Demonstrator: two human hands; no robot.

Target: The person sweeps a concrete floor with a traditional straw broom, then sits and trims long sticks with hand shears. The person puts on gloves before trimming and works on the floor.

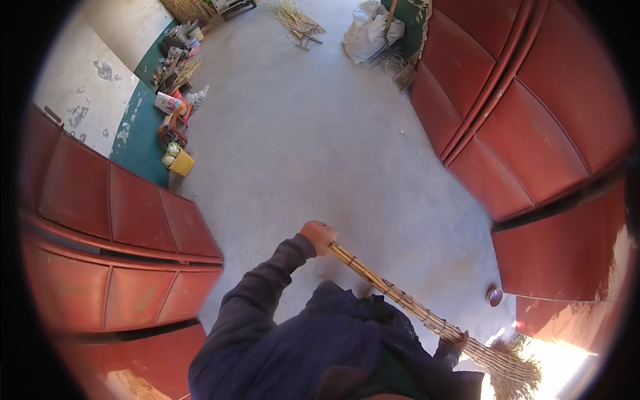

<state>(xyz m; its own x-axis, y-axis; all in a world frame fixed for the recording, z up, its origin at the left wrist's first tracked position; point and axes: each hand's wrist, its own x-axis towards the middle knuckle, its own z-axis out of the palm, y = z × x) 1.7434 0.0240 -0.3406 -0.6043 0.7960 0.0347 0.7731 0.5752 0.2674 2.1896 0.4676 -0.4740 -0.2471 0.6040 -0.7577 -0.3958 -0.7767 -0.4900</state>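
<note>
Red-painted metal door panels (137,213) stand at my far left, and beyond them a yellow plastic bucket (179,162) with pale, round things in it sits by the green-and-white wall.

Further right, my left hand (320,237) is closed around the thin end of a long tan broom of bundled stalks (400,299), bound with dark ties along its length. To manage this two-handed hold well, I'd judge this end best held firmly but without twisting, so the shaft stays in line and the stalks don't bend against their ties. My left arm, in its dark sleeve, is bent with the elbow out to the side, and the forearm reaches up and inward to the fist.

The broom slants across in front of my body, high at the left hand and low toward the right. Where it thickens, my right hand (461,341) grasps it, though the stalks hide most of the fingers; that hand sits lower and closer to me. I think it should bear the heavier end, cupping rather than crushing the bundle.

Past it stands a small, round bowl (494,297) on the grey floor, then the spread bristles (523,375) beside bright sunlight.
</note>
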